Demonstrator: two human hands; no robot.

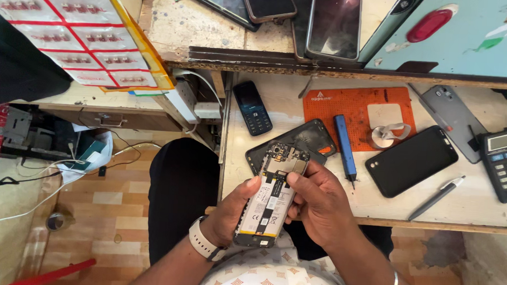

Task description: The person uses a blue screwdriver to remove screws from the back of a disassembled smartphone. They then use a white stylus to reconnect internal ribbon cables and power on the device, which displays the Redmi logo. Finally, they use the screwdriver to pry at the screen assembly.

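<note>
Currently, item one: opened smartphone with its back removed, white battery and dark circuit board exposed [271,197], held over the lap at the near edge of the pale wooden surface [376,206]. Left hand [227,215]: grip wrapped around the phone's lower left side. Right hand [319,205]: fingertips pressed onto the upper battery edge, just below the board. Progress, judged: cover already off; battery and board not yet lifted out. On the surface: detached black back cover [299,141]; blue pen-shaped screwdriver [344,146]; orange work mat [354,110]; black keypad phone [253,108]; black smartphone lying face down [411,161]; grey calculator [506,162].
</note>
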